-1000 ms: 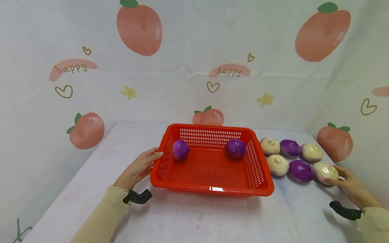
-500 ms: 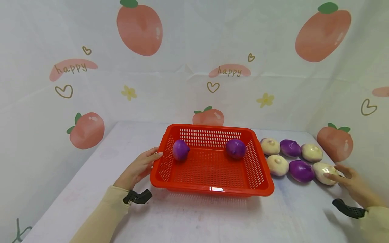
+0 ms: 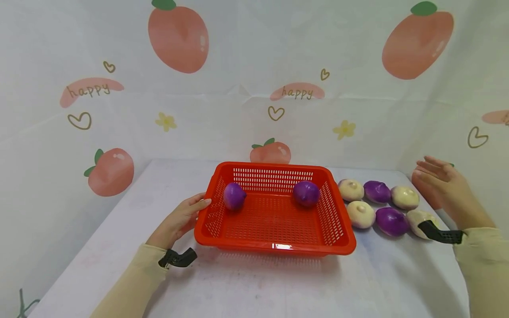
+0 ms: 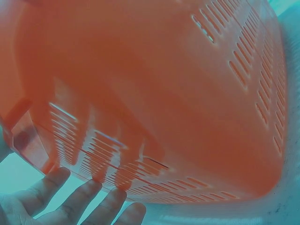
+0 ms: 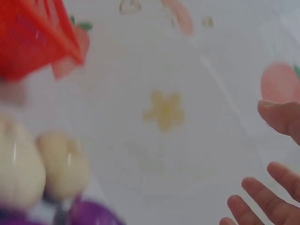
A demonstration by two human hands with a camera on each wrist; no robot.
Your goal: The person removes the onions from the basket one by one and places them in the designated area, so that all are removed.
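My left hand (image 3: 179, 220) holds the left rim of a red plastic basket (image 3: 274, 245), thumb at the rim. In the left wrist view its fingertips (image 4: 96, 186) lie against the slotted outer wall. Inside the basket sit two purple turnips, one at the left (image 3: 233, 196) and one at the right (image 3: 306, 193). My right hand (image 3: 449, 192) is raised beyond the right end of the loose turnips, fingers spread and holding nothing. Below it, a cream turnip (image 3: 416, 220) is partly hidden by the black wrist mount (image 3: 441, 234).
Two rows of turnips lie right of the basket, some cream side up, like the front-left one (image 3: 361, 214), some purple side up, like the front-middle one (image 3: 391, 221). A white cloth backdrop (image 3: 238, 128) with printed fruit rises behind the table (image 3: 246, 287).
My right hand has left the cream turnip at the front right, rising up and away with fingers opening. The turnip stays on the table. My left hand and the basket have not moved.
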